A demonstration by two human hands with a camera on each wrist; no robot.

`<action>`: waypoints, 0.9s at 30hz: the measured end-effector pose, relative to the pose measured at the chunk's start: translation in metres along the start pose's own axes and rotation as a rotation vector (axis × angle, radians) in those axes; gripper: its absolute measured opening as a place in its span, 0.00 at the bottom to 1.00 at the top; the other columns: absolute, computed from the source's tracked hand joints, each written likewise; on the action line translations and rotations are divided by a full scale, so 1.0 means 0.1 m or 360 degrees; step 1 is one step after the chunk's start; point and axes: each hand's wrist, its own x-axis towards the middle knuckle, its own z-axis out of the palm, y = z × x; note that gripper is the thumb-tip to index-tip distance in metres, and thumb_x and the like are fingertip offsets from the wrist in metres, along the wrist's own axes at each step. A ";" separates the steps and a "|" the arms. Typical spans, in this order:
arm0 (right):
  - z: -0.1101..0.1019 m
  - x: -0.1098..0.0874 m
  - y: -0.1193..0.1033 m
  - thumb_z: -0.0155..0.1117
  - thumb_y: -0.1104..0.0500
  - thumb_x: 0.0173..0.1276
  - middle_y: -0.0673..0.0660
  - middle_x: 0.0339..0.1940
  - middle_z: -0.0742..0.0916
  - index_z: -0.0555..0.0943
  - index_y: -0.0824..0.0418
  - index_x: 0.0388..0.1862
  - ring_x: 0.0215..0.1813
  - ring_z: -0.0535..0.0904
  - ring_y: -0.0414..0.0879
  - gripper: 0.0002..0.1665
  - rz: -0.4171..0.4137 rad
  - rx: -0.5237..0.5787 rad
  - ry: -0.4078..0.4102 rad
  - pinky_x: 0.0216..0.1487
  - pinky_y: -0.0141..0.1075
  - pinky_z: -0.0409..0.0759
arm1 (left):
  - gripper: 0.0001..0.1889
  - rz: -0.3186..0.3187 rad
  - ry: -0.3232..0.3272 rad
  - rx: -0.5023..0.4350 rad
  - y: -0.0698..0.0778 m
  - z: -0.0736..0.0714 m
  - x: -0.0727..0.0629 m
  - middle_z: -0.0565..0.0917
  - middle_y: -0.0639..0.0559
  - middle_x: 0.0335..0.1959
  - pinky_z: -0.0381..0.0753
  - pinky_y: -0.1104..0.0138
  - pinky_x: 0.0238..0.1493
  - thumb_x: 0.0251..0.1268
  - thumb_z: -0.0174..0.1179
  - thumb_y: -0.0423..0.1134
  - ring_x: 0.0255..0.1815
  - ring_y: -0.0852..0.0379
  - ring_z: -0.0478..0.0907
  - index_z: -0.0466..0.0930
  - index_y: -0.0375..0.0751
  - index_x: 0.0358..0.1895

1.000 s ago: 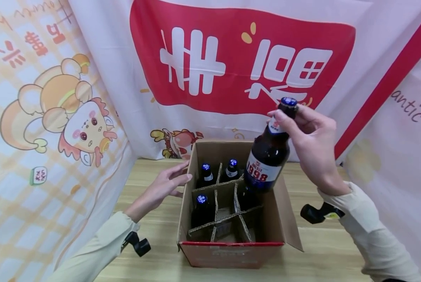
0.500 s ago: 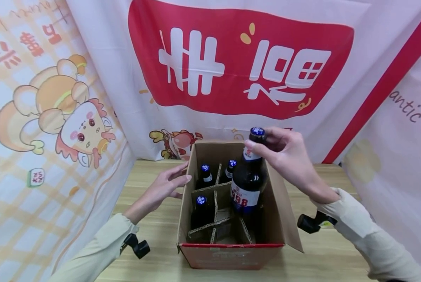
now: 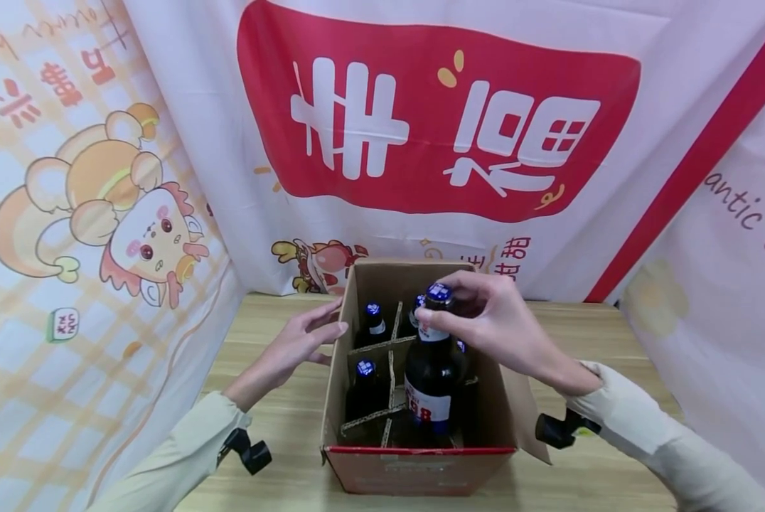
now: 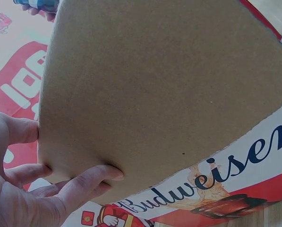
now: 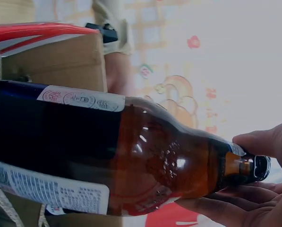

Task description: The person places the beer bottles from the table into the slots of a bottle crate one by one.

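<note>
My right hand (image 3: 500, 327) pinches the neck of a brown beer bottle (image 3: 429, 380) with a blue cap and a white label. The bottle is partly inside a cardboard box (image 3: 421, 473), above the near row of its divided compartments. In the right wrist view, thumb and fingers hold the bottle's neck (image 5: 233, 165) just below the cap. Against the box's left side rests my left hand (image 3: 296, 338). The left wrist view has its thumb and fingertips touching the cardboard flap (image 4: 164, 85) near a corner. Lower parts of the bottle's compartment are hidden.
Several other capped bottles stand in the box, among them a far left bottle (image 3: 375, 323) and a left middle bottle (image 3: 365, 384). Cardboard dividers (image 3: 372, 419) separate them. A right flap (image 3: 530, 419) hangs outward. Printed cloth (image 3: 331, 235) surrounds the wooden table (image 3: 280, 427).
My right hand has brought the bottle down, leftward and nearer, from above the box's right side into the box's near part. My left hand stays at the left side.
</note>
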 end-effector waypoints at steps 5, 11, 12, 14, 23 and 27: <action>0.09 0.00 0.01 0.79 0.55 0.65 0.48 0.37 0.92 0.86 0.60 0.54 0.37 0.86 0.41 0.20 -0.0052 -0.0038 -0.0061 0.40 0.33 0.89 | 0.38 -0.0008 0.0002 -0.0005 0.00 0.00 0.00 0.61 0.32 0.81 0.91 0.55 0.49 0.79 0.58 0.43 0.73 0.30 0.71 0.53 0.42 0.85; 0.10 0.01 0.00 0.80 0.55 0.64 0.46 0.33 0.91 0.86 0.60 0.53 0.34 0.83 0.41 0.21 -0.0054 -0.0093 -0.0084 0.36 0.31 0.85 | 0.37 -0.0012 0.0010 -0.0001 0.00 0.01 0.00 0.62 0.31 0.81 0.91 0.54 0.49 0.79 0.59 0.43 0.72 0.30 0.72 0.53 0.42 0.85; 0.11 0.01 0.00 0.80 0.55 0.64 0.46 0.32 0.91 0.86 0.60 0.53 0.34 0.83 0.41 0.21 -0.0044 -0.0072 -0.0104 0.36 0.32 0.85 | 0.38 -0.0017 0.0015 0.0004 0.00 0.01 0.00 0.61 0.31 0.81 0.91 0.54 0.49 0.79 0.59 0.43 0.72 0.30 0.72 0.53 0.42 0.85; 0.12 0.02 0.00 0.80 0.55 0.64 0.46 0.31 0.91 0.86 0.61 0.53 0.32 0.84 0.42 0.21 -0.0019 -0.0023 -0.0155 0.34 0.32 0.85 | 0.38 -0.0025 0.0023 0.0009 0.00 0.01 -0.01 0.61 0.32 0.81 0.91 0.54 0.49 0.79 0.59 0.44 0.72 0.30 0.72 0.53 0.43 0.85; 0.24 0.04 0.06 0.81 0.53 0.63 0.42 0.24 0.86 0.86 0.57 0.48 0.27 0.79 0.38 0.18 -0.0057 -0.0119 -0.0270 0.31 0.31 0.79 | 0.37 -0.0016 0.0012 0.0001 -0.01 0.01 -0.01 0.61 0.32 0.81 0.91 0.54 0.50 0.79 0.59 0.43 0.71 0.30 0.73 0.53 0.43 0.85; 0.28 0.05 0.01 0.82 0.54 0.62 0.40 0.19 0.80 0.87 0.56 0.44 0.24 0.74 0.37 0.15 -0.0173 -0.0199 -0.0367 0.30 0.30 0.77 | 0.37 -0.0014 0.0016 0.0012 0.00 0.02 0.00 0.61 0.32 0.81 0.91 0.53 0.50 0.79 0.59 0.43 0.71 0.30 0.73 0.53 0.44 0.85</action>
